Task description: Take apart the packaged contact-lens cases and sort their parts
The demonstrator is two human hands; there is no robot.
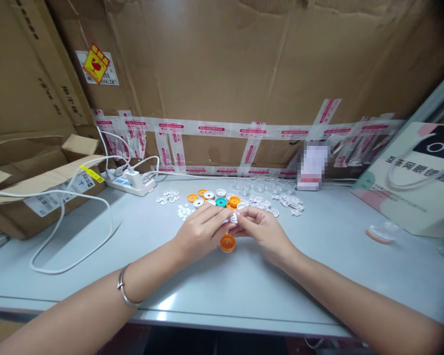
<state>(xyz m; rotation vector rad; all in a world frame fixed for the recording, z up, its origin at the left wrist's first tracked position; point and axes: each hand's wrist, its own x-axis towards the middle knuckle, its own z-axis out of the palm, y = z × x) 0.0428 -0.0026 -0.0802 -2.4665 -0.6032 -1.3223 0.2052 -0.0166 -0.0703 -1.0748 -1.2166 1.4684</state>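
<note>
My left hand [202, 230] and my right hand [262, 229] meet at the middle of the grey table [214, 291]. Together their fingertips pinch a small white plastic piece [234, 217]. An orange round cap [227, 243] lies on the table just below the hands, close to my left thumb. Behind the hands are several round caps [216, 198] in orange, white and teal. Small white pieces [185, 212] lie scattered to the left of them. A silver bracelet [124, 291] circles my left wrist.
A white power strip [131, 183] with plugged cables sits at the back left, its cord looping over the table. An open cardboard box [33, 197] stands far left. More white and clear pieces [277, 195] lie behind. A paper bag [414, 182] and a clear lidded cap [381, 231] are right.
</note>
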